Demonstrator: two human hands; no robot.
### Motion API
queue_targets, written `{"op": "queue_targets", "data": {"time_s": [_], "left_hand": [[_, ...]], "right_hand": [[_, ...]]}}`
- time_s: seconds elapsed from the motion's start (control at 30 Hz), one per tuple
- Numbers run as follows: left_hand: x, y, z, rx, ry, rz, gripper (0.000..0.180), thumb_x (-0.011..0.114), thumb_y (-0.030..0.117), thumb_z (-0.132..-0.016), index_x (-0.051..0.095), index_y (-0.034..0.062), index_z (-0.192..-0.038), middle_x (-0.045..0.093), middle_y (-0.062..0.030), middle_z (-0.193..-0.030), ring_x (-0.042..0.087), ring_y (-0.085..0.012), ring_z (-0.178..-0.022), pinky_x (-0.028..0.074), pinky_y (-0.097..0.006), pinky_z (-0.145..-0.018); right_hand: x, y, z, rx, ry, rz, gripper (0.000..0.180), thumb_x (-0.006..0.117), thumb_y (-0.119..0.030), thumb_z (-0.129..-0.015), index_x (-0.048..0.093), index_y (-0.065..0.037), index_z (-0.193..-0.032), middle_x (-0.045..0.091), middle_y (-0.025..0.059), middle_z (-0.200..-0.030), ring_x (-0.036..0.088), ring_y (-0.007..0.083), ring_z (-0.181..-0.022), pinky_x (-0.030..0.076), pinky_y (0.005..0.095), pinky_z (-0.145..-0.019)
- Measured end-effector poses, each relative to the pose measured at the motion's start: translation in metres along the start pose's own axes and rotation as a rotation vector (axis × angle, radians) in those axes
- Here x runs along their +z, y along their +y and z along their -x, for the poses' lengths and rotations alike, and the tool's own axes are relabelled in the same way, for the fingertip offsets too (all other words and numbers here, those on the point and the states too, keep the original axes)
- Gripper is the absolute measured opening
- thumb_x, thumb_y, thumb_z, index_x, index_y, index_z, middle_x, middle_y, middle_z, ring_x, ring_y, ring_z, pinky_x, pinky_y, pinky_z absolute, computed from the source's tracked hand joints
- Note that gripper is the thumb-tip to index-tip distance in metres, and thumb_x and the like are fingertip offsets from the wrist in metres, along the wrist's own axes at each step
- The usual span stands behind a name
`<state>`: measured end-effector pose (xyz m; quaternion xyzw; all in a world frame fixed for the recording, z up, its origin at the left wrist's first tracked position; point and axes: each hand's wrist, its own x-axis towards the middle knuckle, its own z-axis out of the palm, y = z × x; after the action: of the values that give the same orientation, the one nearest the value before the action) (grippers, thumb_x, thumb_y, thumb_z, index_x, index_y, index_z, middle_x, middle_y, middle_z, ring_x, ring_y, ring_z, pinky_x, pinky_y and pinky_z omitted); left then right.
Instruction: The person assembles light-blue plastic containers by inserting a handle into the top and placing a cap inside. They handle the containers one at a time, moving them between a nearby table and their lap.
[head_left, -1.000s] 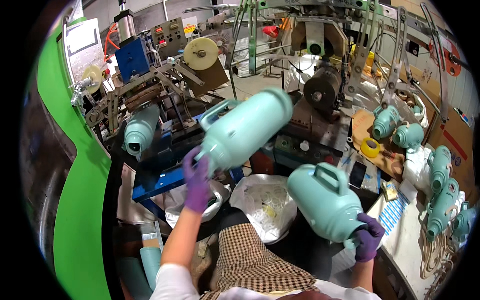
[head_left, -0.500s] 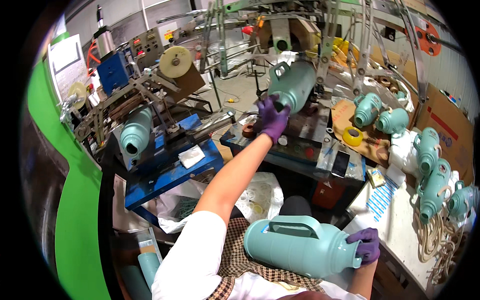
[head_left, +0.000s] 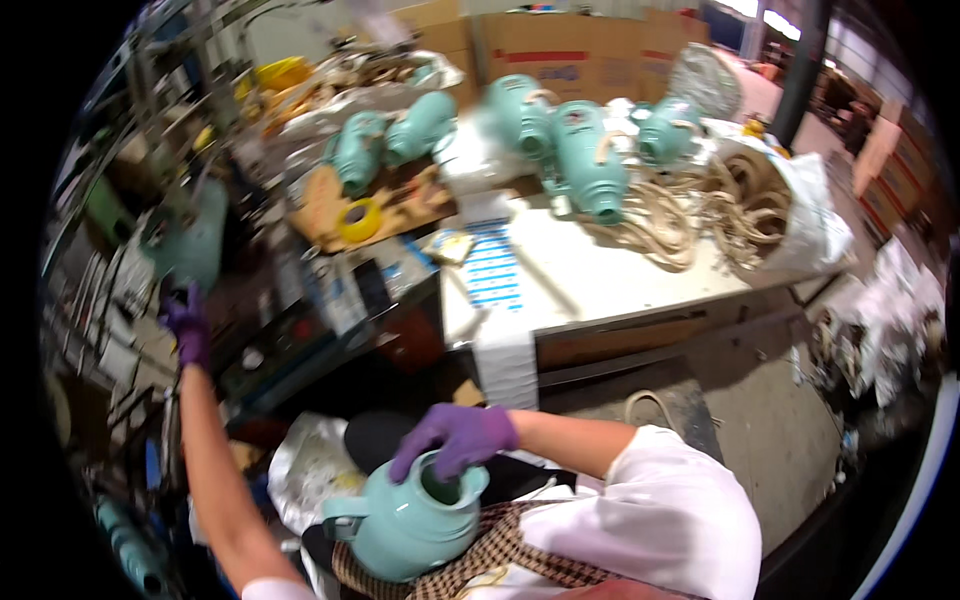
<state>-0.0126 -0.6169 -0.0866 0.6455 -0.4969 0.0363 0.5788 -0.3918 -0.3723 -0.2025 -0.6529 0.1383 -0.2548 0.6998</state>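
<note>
A teal thermos jug [head_left: 405, 530] with a side handle lies tilted on my lap, against a checked apron, its open mouth facing up. My right hand [head_left: 460, 440], in a purple glove, is closed over the rim of that mouth, fingertips dipping inside. At far left another teal thermos jug [head_left: 195, 240] rests on the dark machine, blurred. My left hand [head_left: 188, 325], also gloved in purple, reaches out to its mouth end with the fingers bent round the edge; the exact hold is smeared.
On the white table [head_left: 570, 290] lie several teal jugs [head_left: 590, 165], coiled beige straps [head_left: 740, 200] and a blue-striped sheet [head_left: 490, 262]. Yellow tape [head_left: 358, 220] sits on cardboard beside a dark phone [head_left: 371, 287]. A white plastic bag [head_left: 310, 470] stands by my knees. Cardboard boxes [head_left: 560, 50] line the back.
My view has swung right, bringing the white table to the middle. The lap jug has turned from lying sideways to mouth up, my right hand still at its rim. My left hand stays by the machine jug.
</note>
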Motion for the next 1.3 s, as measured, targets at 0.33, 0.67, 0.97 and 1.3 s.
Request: {"op": "queue_targets", "data": {"time_s": [0.33, 0.67, 0.97, 1.3], "left_hand": [[-0.094, 0.129, 0.272, 0.444, -1.478, 0.477, 0.038, 0.089, 0.018, -0.063, 0.067, -0.0004, -0.088, 0.063, -0.0192, -0.130, 0.055, -0.0354, -0.128, 0.043, -0.041, -0.105], [-0.128, 0.092, 0.251, -0.048, -1.196, 0.502, 0.030, 0.076, 0.012, -0.062, 0.051, -0.0004, -0.074, 0.064, -0.0210, -0.124, 0.062, -0.0273, -0.107, 0.047, -0.036, -0.092], [-0.116, 0.093, 0.259, 0.001, -1.253, 0.514, 0.029, 0.076, 0.015, -0.066, 0.055, -0.0015, -0.077, 0.063, -0.0195, -0.127, 0.062, -0.0267, -0.109, 0.046, -0.034, -0.092], [-0.113, 0.079, 0.253, -0.143, -1.300, 0.496, 0.034, 0.078, 0.019, -0.064, 0.053, -0.0004, -0.076, 0.060, -0.0207, -0.130, 0.058, -0.0288, -0.114, 0.045, -0.037, -0.097]], "right_hand": [[-0.005, 0.009, 0.001, 0.204, 0.248, -0.077, 0.029, 0.072, -0.016, -0.080, 0.071, -0.006, -0.107, 0.067, 0.0020, -0.092, 0.060, 0.0091, -0.085, 0.048, 0.0274, -0.069], [-0.179, 0.063, 0.187, -0.184, 1.313, -0.469, 0.028, 0.062, -0.024, -0.096, 0.057, -0.009, -0.119, 0.065, 0.0057, -0.087, 0.064, 0.0202, -0.085, 0.055, 0.0343, -0.082], [-0.329, 0.100, 0.306, -0.422, 1.729, -0.975, 0.038, 0.061, -0.048, -0.096, 0.058, -0.012, -0.083, 0.068, 0.0044, -0.082, 0.066, 0.0191, -0.072, 0.054, 0.0300, -0.062], [-0.379, 0.058, 0.318, -0.287, 2.247, -0.881, 0.038, 0.057, -0.056, -0.092, 0.059, -0.018, -0.090, 0.061, -0.0007, -0.081, 0.060, 0.0170, -0.076, 0.052, 0.0363, -0.067]]}}
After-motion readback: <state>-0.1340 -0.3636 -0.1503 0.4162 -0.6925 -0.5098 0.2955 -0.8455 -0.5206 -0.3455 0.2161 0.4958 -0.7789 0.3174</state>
